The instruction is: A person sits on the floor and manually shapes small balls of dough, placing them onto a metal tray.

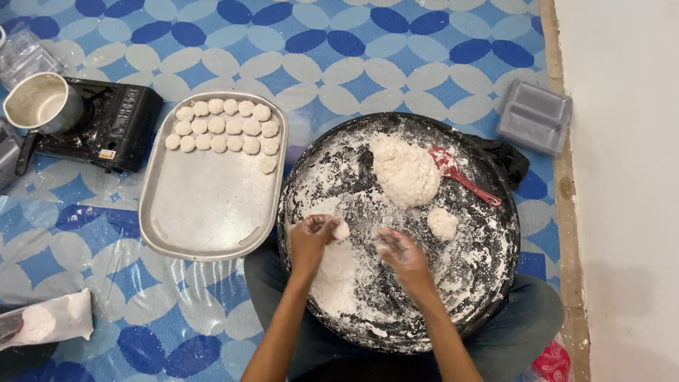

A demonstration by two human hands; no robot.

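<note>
Sitting on a blue-and-white patterned floor mat (339,56) beside a white wall (622,177), left hand (311,237) pinching a small white dough ball (341,230) over a floured round black pan (488,283), right hand (397,249) loosely curled, empty, rectangular metal tray (205,212) of dough discs alongside.

Single head view: you look almost straight down from seated height, close over the round dark pan (495,283) on your lap, floor mat (339,49) ahead.

open floured pan (488,283) near hands, dough mound (406,170) and red spatula (463,177) beyond
</note>
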